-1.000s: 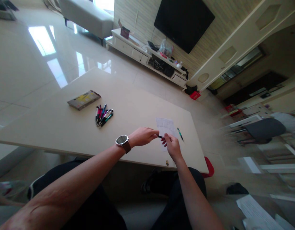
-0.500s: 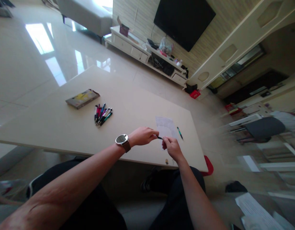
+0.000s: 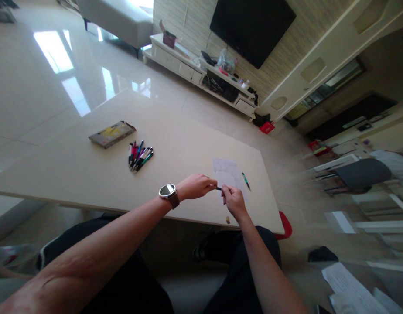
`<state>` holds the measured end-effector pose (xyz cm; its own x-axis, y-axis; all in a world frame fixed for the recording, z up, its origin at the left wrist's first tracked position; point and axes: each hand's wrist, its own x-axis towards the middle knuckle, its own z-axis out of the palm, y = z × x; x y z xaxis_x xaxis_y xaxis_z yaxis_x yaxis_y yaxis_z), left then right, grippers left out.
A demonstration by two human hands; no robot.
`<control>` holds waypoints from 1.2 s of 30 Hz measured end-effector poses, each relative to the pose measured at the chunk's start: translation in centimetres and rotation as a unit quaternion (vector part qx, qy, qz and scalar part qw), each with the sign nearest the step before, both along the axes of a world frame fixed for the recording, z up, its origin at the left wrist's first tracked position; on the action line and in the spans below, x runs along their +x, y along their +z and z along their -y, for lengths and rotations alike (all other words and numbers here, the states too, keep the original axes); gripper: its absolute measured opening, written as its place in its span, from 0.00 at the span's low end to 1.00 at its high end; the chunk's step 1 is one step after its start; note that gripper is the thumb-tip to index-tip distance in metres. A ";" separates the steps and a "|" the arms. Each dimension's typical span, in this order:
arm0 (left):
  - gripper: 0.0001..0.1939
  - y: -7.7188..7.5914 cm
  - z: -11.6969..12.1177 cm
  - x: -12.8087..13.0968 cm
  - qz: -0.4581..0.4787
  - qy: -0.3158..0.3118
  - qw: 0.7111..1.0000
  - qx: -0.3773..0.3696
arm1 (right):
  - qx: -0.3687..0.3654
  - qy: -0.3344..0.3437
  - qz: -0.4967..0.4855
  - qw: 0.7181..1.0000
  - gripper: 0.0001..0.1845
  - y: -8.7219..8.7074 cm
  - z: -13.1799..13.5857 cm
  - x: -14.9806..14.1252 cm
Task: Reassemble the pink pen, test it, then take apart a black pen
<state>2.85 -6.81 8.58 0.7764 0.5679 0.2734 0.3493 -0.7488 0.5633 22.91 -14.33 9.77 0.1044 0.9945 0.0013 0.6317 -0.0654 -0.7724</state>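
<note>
Slender dark piece (image 3: pixel 219 188), possibly a pen part, is held at the near-left part of the paper sheet (image 3: pixel 225 169), apparently above it. Left hand (image 3: pixel 196 186) and right hand (image 3: pixel 234 203) pinch opposite ends of it; exact fingertip contact cannot be told at this size. Caution: an uneven pull or loose pinch could let the piece slip, drop beside the sheet and roll off the table (image 3: pixel 185 139). A rightward jerk of the right hand could also knock the green pen (image 3: pixel 246 181), just right of the sheet.
</note>
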 end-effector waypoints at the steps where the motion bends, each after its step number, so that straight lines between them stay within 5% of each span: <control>1: 0.15 -0.1 0.0 0.1 -0.001 0.003 1.000 -0.001 | -0.001 -0.008 -0.011 1.000 0.28 -0.1 0.0 -0.1; 8: 0.17 -0.5 0.0 0.3 -0.010 0.010 1.000 0.008 | -0.009 0.018 -0.054 0.998 0.24 -0.3 0.0 -0.3; 17: 0.12 -0.8 -0.4 0.4 0.001 -0.002 0.999 -0.052 | -0.027 -0.046 -0.117 0.992 0.25 -2.2 1.0 0.8; 21: 0.12 -1.6 -0.7 0.5 0.040 -0.011 0.995 -0.086 | 0.020 -0.037 -0.026 0.999 0.20 -2.6 1.9 1.0; 27: 0.08 -2.7 0.6 1.9 0.053 -0.033 0.993 -0.105 | 0.099 0.087 0.146 0.981 0.09 -2.1 2.8 0.4; 33: 0.10 -2.2 1.5 2.3 0.024 -0.056 0.997 -0.056 | 0.061 0.098 0.292 0.949 0.09 -2.9 3.3 0.4; 36: 0.14 -1.6 1.5 1.8 -0.004 -0.044 0.998 -0.043 | 0.024 0.043 0.327 0.944 0.08 -4.0 2.7 1.8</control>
<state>4.67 -8.28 7.00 0.8268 0.5177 0.2197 0.2891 -0.7264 0.6236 24.67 -17.00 5.80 -0.0148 0.9965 0.0821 0.9757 0.0324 -0.2169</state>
